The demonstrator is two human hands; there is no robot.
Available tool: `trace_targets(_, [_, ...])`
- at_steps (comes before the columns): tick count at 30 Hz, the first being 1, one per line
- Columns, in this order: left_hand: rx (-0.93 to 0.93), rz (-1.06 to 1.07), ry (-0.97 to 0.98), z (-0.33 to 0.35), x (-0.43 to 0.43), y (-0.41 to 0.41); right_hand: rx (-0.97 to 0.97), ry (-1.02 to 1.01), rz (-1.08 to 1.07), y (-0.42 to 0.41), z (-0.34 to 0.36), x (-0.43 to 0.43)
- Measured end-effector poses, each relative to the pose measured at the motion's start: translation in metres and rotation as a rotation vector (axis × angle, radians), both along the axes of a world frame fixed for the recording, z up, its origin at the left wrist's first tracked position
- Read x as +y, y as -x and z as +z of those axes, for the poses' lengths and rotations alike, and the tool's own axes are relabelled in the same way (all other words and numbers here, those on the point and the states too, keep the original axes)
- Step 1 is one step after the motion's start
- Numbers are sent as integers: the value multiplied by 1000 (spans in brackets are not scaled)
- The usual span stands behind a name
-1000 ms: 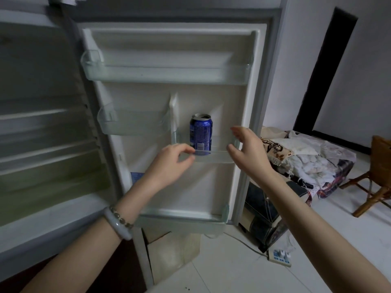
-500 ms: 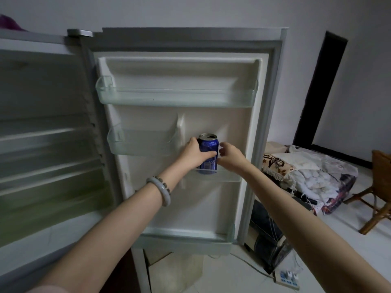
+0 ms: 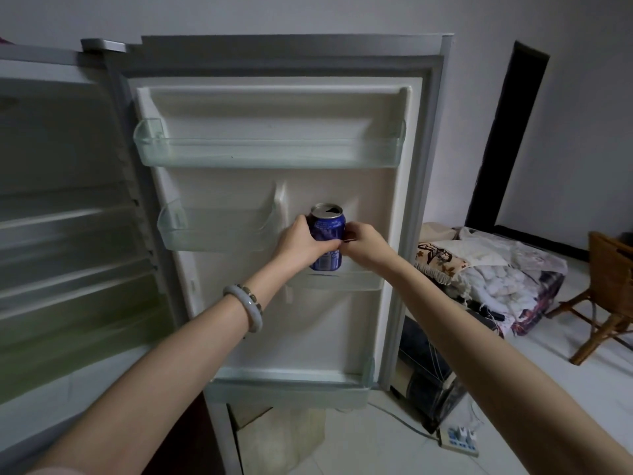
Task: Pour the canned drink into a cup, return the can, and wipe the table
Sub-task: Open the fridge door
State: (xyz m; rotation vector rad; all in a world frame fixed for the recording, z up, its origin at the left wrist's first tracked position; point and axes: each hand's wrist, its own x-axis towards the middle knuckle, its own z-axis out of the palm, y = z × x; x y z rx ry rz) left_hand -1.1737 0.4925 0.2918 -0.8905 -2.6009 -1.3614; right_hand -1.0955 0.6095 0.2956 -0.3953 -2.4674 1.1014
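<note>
While both my hands are up at the open fridge door point(image 3: 281, 186), I read the step as either taking the can point(image 3: 328, 231) out of its door shelf point(image 3: 356, 281) or setting it back there; I cannot tell which from this view. The can stands upright in the small shelf on the right half of the door's middle row, its base down behind the clear rail, its top already open with the tab hole showing. My left hand point(image 3: 301, 243) is wrapped around the can's left side and front, fingers curled shut across the label. My right hand point(image 3: 364, 243) is pressed to the can's right side, fingers bent in against it; how firmly it grips I cannot say, since the fingertips are hidden behind the can.

Because the mouth is open, I want to keep the can plumb the whole way. To lift it, I would go straight up until the base clears the rail, then draw it toward me without tipping. To leave it, I would seat the base flat, slacken the right hand first, then the left, and check it does not rock against the shelf's left divider.
</note>
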Motion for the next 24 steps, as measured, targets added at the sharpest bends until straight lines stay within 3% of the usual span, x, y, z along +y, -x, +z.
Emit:
trace_targets(8, [-15, -184, -150, 34, -36, -18, 125, 14, 56, -32, 33, -20])
trace_targets(15, [-13, -275, -190, 26, -86, -53, 130, -37, 106, -72, 21, -62])
trace_targets(19, [-8, -288, -146, 8, -116, -74, 116, 17, 151, -102, -4, -91])
trace_targets(24, [-15, -304, -57, -22, -145, -98, 135, 227, 181, -135, -48, -120])
